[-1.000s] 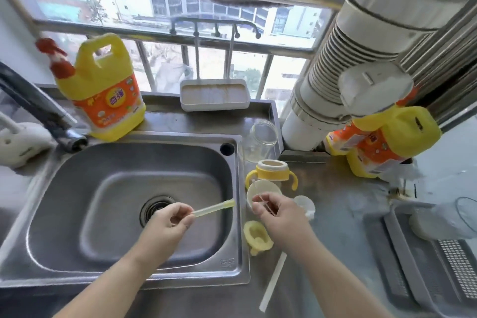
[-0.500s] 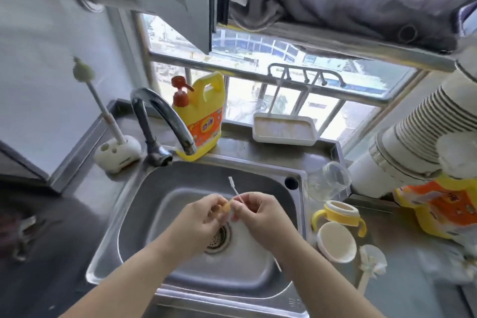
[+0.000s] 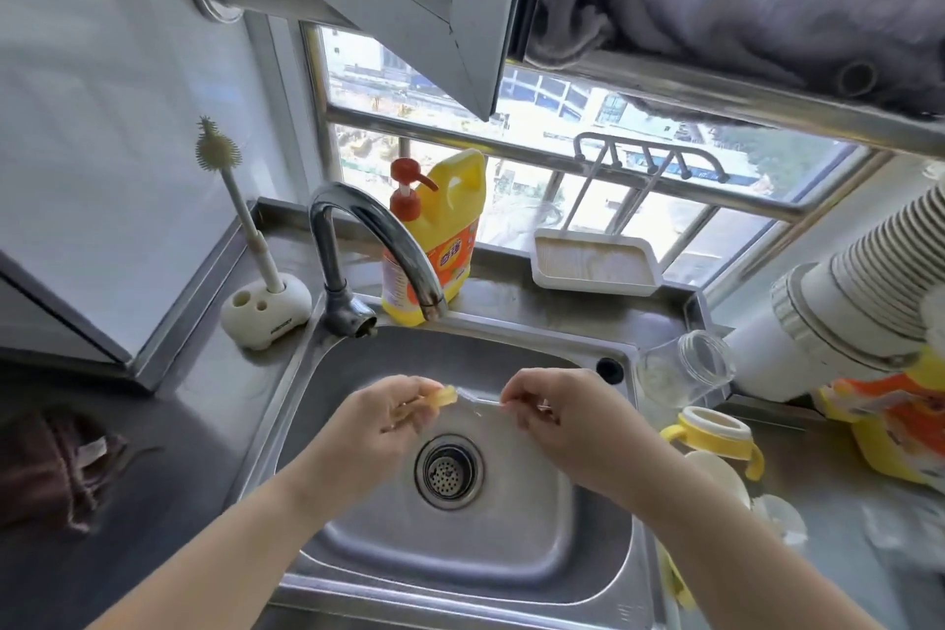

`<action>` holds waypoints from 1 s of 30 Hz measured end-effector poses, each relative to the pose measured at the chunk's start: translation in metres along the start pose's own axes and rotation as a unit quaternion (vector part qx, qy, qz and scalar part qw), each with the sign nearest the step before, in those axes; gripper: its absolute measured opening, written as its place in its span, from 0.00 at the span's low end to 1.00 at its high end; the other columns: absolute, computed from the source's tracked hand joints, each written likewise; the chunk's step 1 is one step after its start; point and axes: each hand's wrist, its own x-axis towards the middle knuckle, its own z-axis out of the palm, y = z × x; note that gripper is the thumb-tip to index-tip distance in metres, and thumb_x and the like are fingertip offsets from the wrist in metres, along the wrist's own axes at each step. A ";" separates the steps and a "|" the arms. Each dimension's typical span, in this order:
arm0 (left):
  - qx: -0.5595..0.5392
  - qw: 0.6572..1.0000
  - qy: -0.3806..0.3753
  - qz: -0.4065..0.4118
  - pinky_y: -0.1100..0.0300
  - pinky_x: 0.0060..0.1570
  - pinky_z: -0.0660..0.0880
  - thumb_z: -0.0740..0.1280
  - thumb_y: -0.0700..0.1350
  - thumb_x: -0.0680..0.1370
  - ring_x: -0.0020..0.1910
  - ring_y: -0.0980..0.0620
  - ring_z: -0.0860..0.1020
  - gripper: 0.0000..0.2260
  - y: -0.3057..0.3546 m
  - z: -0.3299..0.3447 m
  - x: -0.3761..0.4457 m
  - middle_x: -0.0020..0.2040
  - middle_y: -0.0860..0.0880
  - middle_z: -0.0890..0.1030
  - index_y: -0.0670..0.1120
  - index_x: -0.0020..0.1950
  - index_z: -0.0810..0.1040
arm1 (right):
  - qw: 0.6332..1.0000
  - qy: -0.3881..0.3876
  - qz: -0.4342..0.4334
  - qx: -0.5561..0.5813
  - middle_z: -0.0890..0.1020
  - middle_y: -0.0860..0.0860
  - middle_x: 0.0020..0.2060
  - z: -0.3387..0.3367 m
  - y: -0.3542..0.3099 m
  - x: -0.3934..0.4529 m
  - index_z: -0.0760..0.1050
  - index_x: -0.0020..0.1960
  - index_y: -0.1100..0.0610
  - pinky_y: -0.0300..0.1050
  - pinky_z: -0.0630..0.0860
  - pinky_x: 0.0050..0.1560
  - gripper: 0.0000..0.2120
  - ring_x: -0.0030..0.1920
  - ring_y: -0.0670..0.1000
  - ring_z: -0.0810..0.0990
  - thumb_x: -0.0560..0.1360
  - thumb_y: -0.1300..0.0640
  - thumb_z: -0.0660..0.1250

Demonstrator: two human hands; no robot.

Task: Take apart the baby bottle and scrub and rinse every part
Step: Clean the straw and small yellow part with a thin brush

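Both hands work mid-frame, right above the sink (image 3: 358, 425) drain. Left hand (image 3: 381, 417) pinches the yellow-tipped straw (image 3: 463, 398), right hand (image 3: 549, 412) pinches a thin straw brush (image 3: 491, 402) entering it. The straw lies roughly level, long axis left-to-right, yellow end rightward. One slip of wet fingers could drop it onto the drain. Farther back, the tap (image 3: 378, 240) isn't running.

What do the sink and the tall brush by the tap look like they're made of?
The sink looks like brushed stainless steel: grey, with soft window reflections. The brush looks like cream silicone or soft plastic, matte with stubby nubs; which one is unclear.
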 end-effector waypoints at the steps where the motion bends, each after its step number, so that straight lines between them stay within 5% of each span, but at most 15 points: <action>1: 0.001 1.000 -0.001 0.002 0.74 0.47 0.70 0.66 0.36 0.76 0.44 0.64 0.78 0.12 0.000 -0.001 0.001 0.41 0.54 0.80 0.54 0.48 0.78 | 1.000 0.000 -0.001 -0.005 0.77 0.42 0.36 0.000 -0.001 0.001 0.78 0.47 0.48 0.46 0.75 0.47 0.07 0.42 0.48 0.77 0.75 0.55 0.62; 6: 0.020 1.000 -0.009 0.013 0.73 0.48 0.72 0.66 0.35 0.76 0.46 0.63 0.79 0.13 -0.003 -0.004 0.003 0.44 0.52 0.81 0.55 0.48 0.78 | 0.999 -0.026 -0.006 -0.046 0.80 0.43 0.42 -0.006 -0.009 0.004 0.79 0.49 0.47 0.44 0.74 0.50 0.09 0.47 0.47 0.77 0.76 0.54 0.61; 13: 0.070 0.994 -0.070 0.055 0.64 0.49 0.74 0.63 0.48 0.74 0.46 0.55 0.79 0.09 -0.004 -0.004 0.008 0.44 0.51 0.80 0.58 0.48 0.80 | 0.992 -0.057 -0.026 -0.112 0.81 0.44 0.51 -0.015 -0.010 0.009 0.78 0.53 0.46 0.41 0.72 0.48 0.11 0.51 0.48 0.76 0.78 0.53 0.58; 18: 0.096 0.991 -0.065 0.065 0.61 0.48 0.73 0.60 0.48 0.75 0.44 0.56 0.77 0.11 -0.003 0.003 0.016 0.42 0.52 0.80 0.47 0.49 0.80 | 0.996 -0.036 -0.030 -0.073 0.83 0.48 0.47 -0.003 -0.011 0.019 0.80 0.50 0.52 0.44 0.75 0.49 0.08 0.48 0.50 0.78 0.77 0.53 0.62; 22: 0.115 0.990 -0.051 0.062 0.66 0.41 0.69 0.58 0.49 0.75 0.39 0.59 0.74 0.10 -0.003 0.000 0.017 0.37 0.60 0.76 0.47 0.43 0.77 | 0.995 0.001 0.000 -0.096 0.82 0.44 0.48 -0.013 0.011 0.019 0.79 0.51 0.48 0.45 0.75 0.50 0.08 0.50 0.48 0.78 0.77 0.52 0.61; 26: 0.131 0.987 -0.064 0.067 0.65 0.40 0.68 0.57 0.50 0.74 0.36 0.61 0.71 0.13 0.003 0.011 0.022 0.34 0.57 0.73 0.43 0.42 0.77 | 0.995 -0.004 -0.038 -0.095 0.82 0.46 0.46 0.004 0.003 0.018 0.79 0.49 0.51 0.46 0.75 0.48 0.08 0.48 0.51 0.78 0.77 0.53 0.61; 30: 0.143 0.985 -0.054 0.077 0.69 0.35 0.65 0.60 0.49 0.74 0.33 0.61 0.70 0.12 0.002 0.008 0.023 0.32 0.58 0.72 0.42 0.41 0.77 | 0.998 0.031 0.020 -0.056 0.82 0.48 0.42 -0.010 0.019 0.019 0.79 0.47 0.52 0.46 0.74 0.46 0.07 0.44 0.50 0.77 0.77 0.51 0.63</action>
